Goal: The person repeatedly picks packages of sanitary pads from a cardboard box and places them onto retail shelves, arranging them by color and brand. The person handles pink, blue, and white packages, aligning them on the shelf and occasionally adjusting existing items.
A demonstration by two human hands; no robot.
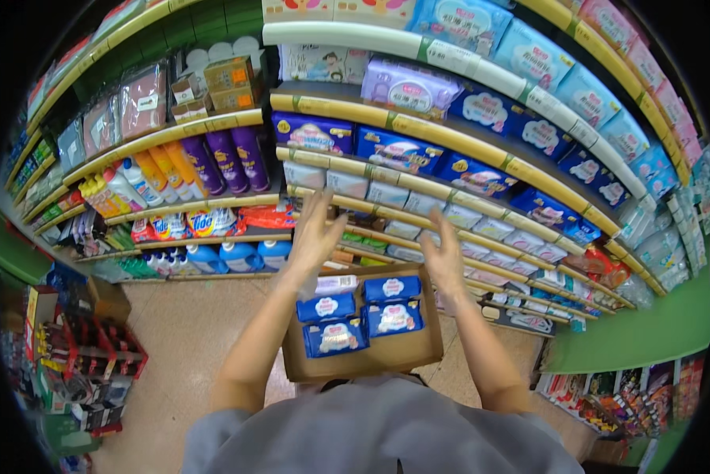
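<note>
My left hand (318, 232) is raised before the lower shelves, fingers apart and somewhat blurred, holding nothing. To its right, my right hand (442, 252) is also held up with nothing in it, near the rows of small pale packs (426, 204). Below and between my forearms lies an open cardboard box (384, 358). Several dark blue soft packs (336, 338) and a pale pink-white pack (337, 284) are inside it. Larger dark blue packs (399, 149) stand on a shelf beyond my hands, and a purple pack (411, 89) lies on the one above.
Yellow-edged shelves (343, 108) curve across the view. Purple spray cans (249, 159), Tide detergent bags (210, 223) and blue bottles (236, 256) stand at the left. A red rack of goods (103, 349) is on the tiled floor (171, 355) at lower left. More packaged goods stand at lower right.
</note>
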